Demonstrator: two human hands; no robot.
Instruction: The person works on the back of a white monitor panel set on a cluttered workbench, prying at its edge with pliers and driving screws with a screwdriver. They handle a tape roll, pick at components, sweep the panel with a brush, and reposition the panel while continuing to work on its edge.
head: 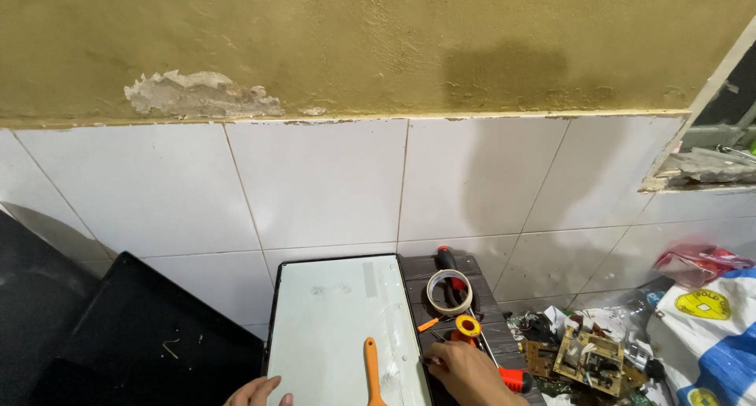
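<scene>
head view looks mostly at a wall, hands only at the bottom edge. left hand (256, 393) lies at the near edge of a pale white panel (339, 327) in a thin black frame, fingers spread flat on the panel's near left corner, grasping nothing, only partly in frame. right hand (466, 372) is at the panel's right edge, fingertips (430, 362) pinched at something tiny on the edge; too small to tell what, so whether it actually grips anything i cannot tell. orange-handled tool (372, 372) lies on the panel between the two hands, handle pointing far, touched by neither. panel lies flat, running from near centre away toward the wall. right of the panel is a dark wooden surface (488, 296) with a roll of pale tape (450, 290), a red-and-black screwdriver (446, 258) far of it, a small yellow-and-red spool (468, 326) near of it, and another red-handled tool (516, 380) just beside the right hand. further right, a bare circuit board (589, 360) sits among loose parts, with a white-blue-yellow sack (717, 335) and a red plastic bag (697, 263) at the far right. left of the panel lies a black flat sheet (150, 335). behind everything white wall tiles (323, 185), above them yellowish plaster (378, 44) with a chipped patch.
</scene>
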